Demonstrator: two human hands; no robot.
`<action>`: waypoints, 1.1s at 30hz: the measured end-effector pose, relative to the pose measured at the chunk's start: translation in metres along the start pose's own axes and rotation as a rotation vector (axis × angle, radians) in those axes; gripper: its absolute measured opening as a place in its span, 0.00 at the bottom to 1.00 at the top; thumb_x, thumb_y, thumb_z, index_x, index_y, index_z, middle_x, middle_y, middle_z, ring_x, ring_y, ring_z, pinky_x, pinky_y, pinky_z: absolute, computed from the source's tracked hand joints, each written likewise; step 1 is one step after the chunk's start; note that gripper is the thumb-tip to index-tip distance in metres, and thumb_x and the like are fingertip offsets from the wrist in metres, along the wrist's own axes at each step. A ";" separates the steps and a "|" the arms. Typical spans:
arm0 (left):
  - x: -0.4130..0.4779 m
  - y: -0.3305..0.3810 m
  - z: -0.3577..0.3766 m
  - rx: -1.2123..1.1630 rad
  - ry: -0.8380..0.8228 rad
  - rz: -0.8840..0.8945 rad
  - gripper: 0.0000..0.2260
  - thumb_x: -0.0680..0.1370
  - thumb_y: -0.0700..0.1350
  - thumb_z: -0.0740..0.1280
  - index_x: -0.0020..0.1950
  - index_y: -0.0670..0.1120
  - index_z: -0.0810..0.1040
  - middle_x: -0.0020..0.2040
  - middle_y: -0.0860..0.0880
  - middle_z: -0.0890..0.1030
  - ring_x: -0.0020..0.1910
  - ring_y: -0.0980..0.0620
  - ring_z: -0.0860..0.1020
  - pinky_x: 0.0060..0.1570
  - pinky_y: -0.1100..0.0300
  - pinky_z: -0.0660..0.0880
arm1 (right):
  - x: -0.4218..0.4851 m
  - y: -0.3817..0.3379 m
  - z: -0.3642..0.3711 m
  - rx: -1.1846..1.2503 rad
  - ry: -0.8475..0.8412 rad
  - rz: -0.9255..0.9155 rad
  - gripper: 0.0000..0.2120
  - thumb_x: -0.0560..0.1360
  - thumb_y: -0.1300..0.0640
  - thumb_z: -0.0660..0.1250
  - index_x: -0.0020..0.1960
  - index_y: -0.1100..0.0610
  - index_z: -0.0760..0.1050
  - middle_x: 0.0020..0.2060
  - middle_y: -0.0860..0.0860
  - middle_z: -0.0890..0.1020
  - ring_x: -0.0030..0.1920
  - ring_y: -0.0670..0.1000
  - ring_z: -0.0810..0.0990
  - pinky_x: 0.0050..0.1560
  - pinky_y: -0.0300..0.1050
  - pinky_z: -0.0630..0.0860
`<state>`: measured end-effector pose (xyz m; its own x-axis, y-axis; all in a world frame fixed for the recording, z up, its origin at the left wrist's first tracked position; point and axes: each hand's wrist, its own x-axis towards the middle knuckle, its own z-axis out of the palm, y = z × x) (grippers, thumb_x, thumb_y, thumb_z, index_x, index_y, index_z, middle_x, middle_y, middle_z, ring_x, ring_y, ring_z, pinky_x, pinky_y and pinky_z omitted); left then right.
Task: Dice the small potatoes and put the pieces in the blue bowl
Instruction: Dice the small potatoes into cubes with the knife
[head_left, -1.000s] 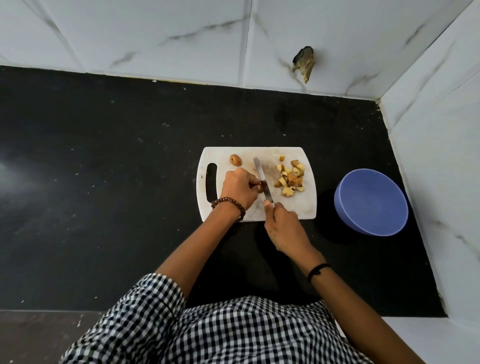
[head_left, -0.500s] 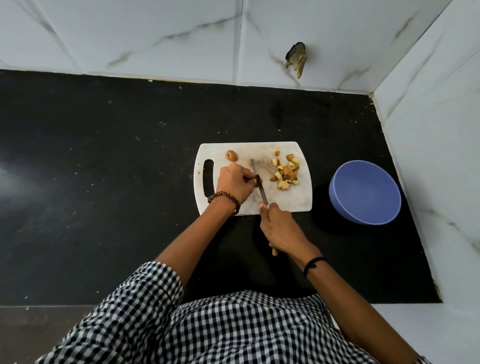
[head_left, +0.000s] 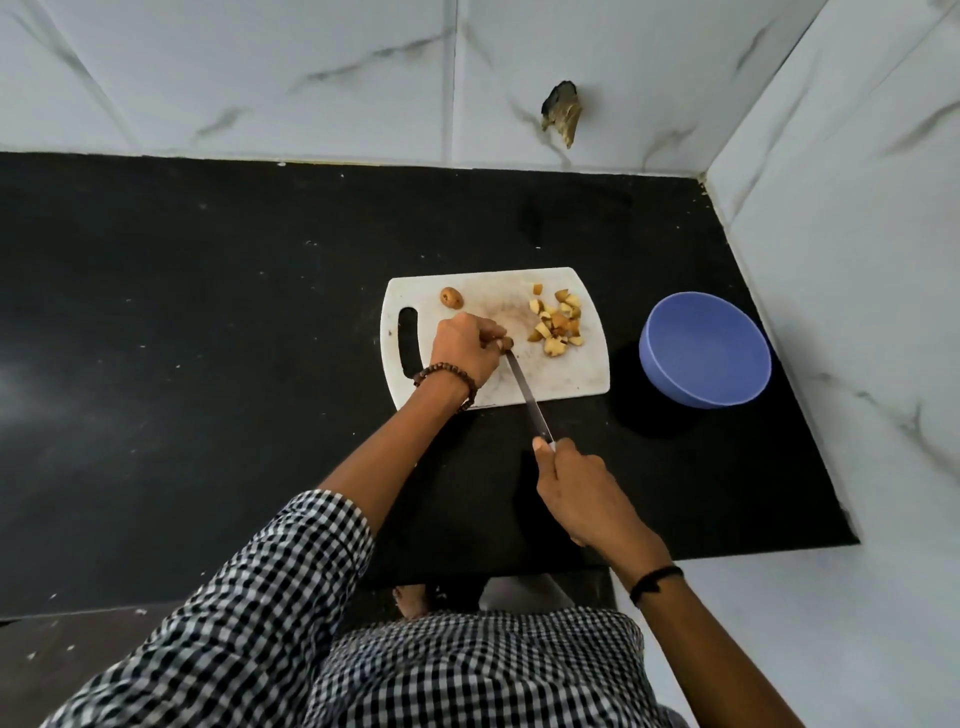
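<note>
left hand (head_left: 465, 349): over left half of cutting board (head_left: 571, 379), fingers curled, seemingly pinching potato piece (head_left: 505, 342) | left forearm: bare, crossing board's near edge | right hand (head_left: 582, 493): just off board's near edge, gripping knife (head_left: 527, 397) handle | right forearm: bare, angled back-right

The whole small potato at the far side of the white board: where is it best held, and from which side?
Likely from straight above, pinching the whole potato across its narrow middle: it is a small oval lying free on the cutting board, nothing touching it.
</note>
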<state>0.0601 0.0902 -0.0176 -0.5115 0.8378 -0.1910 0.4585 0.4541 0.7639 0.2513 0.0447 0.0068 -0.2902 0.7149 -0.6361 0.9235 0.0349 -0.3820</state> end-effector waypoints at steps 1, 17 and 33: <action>0.000 0.000 0.000 0.012 -0.004 0.014 0.08 0.76 0.40 0.70 0.54 0.45 0.83 0.52 0.48 0.83 0.52 0.54 0.80 0.51 0.69 0.72 | -0.002 0.002 -0.001 0.018 -0.002 0.012 0.21 0.84 0.38 0.47 0.57 0.52 0.70 0.48 0.53 0.79 0.47 0.52 0.80 0.51 0.55 0.80; -0.017 -0.015 0.002 0.199 0.030 0.198 0.11 0.75 0.41 0.71 0.57 0.45 0.79 0.50 0.47 0.79 0.45 0.52 0.79 0.49 0.59 0.78 | 0.007 -0.017 0.002 0.184 0.138 -0.084 0.24 0.83 0.37 0.48 0.54 0.53 0.73 0.49 0.54 0.79 0.51 0.55 0.80 0.57 0.59 0.78; -0.016 -0.016 0.007 0.236 0.094 0.239 0.10 0.75 0.47 0.71 0.56 0.49 0.81 0.48 0.50 0.78 0.42 0.51 0.79 0.41 0.54 0.79 | 0.024 -0.013 -0.011 0.071 0.140 -0.092 0.23 0.84 0.38 0.48 0.53 0.55 0.73 0.47 0.54 0.79 0.51 0.54 0.79 0.54 0.56 0.77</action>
<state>0.0663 0.0712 -0.0314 -0.4292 0.9023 0.0417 0.7230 0.3155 0.6147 0.2351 0.0692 0.0039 -0.3308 0.8011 -0.4988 0.8731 0.0591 -0.4840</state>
